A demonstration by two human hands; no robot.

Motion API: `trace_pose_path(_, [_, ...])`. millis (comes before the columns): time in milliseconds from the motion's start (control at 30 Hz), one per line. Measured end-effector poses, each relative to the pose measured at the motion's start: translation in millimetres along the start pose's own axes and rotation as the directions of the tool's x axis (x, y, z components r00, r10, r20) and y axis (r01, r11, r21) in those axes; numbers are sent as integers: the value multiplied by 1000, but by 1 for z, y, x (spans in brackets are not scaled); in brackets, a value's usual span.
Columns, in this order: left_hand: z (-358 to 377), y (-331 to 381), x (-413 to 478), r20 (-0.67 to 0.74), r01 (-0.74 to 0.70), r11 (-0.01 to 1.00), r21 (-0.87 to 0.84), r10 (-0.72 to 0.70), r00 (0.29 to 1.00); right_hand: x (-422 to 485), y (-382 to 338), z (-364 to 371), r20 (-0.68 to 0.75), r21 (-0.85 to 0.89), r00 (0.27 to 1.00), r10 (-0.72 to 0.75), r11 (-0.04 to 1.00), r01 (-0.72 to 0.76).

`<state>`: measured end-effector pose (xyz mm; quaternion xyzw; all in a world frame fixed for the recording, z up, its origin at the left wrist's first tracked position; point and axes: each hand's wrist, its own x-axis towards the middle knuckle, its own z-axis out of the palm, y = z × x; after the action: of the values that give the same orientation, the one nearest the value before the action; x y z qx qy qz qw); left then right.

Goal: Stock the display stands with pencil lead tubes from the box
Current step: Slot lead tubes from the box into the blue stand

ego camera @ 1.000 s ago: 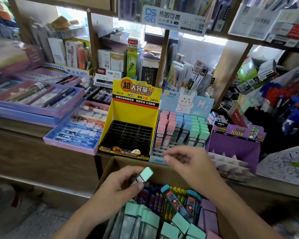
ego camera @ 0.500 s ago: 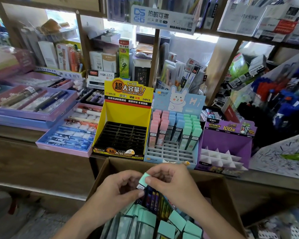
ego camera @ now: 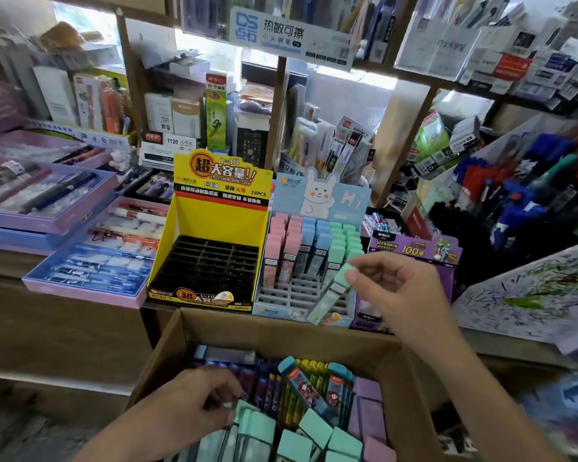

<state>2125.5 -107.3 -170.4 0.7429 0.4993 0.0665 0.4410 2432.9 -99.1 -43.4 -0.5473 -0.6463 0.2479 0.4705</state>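
My right hand point(ego camera: 396, 291) pinches the cap of a mint-green lead tube point(ego camera: 331, 293), which hangs tilted over the front rows of the light blue bunny stand point(ego camera: 301, 295). That stand holds pink, blue and green tubes in its back rows. My left hand point(ego camera: 194, 405) reaches down into the cardboard box point(ego camera: 281, 331), its fingertips on a mint-capped tube point(ego camera: 247, 425) among several green, purple and patterned tubes. The yellow stand point(ego camera: 211, 261) to the left has an empty black grid. A purple stand point(ego camera: 417, 251) sits to the right, partly hidden by my right hand.
Purple and blue pen trays point(ego camera: 90, 258) lie on the wooden counter at the left. Shelves packed with stationery rise behind the stands. A rack of blue and red pens point(ego camera: 521, 195) crowds the right side, above a scribbled test pad point(ego camera: 531, 295).
The mint tube passed from my left hand to my right, which lifted it up to the bunny stand. My left hand dropped back into the box.
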Motion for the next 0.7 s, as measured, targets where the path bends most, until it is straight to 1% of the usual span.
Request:
trace_pose_path(167, [0, 0, -1, -18, 10, 1000, -11, -10, 1000, 22, 3, -18, -80, -99, 995, -55, 994, 47])
trace_pose_path(400, [-1, -1, -4, -7, 15, 999, -46, -16, 1000, 33, 16, -16, -57, -204, 997, -50, 978, 37])
trace_pose_path(700, [-2, 4, -6, -8, 30, 999, -43, -30, 1000, 38, 13, -8, -19, -235, 997, -79, 969, 73])
